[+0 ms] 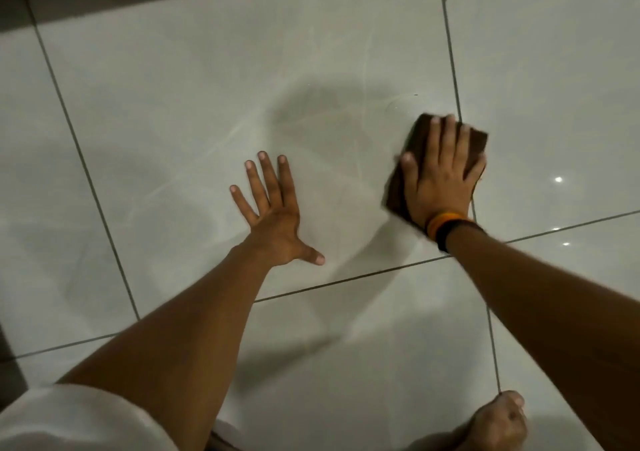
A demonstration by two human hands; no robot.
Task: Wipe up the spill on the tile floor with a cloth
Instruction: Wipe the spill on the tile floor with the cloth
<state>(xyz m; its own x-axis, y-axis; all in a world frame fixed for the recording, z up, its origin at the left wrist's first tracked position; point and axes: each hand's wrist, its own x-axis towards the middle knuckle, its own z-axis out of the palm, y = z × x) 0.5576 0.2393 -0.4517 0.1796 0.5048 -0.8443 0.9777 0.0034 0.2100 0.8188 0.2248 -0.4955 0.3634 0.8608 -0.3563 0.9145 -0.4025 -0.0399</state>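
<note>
Right hand lies flat w/ fingers spread, pressing a brown cloth onto the tile floor; cloth sits under palm, at a grout-line crossing. Faint wet trace just beyond fingertips. Left hand splayed wide, empty, braced on tile beside it.

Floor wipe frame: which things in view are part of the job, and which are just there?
Job:
- brown cloth, flat under the right hand
- tile floor with faint wet streaks
- left hand, spread flat on the tile, bracing

Just there:
- orange and black wristbands
- foot at the bottom edge
- white sleeve
</note>
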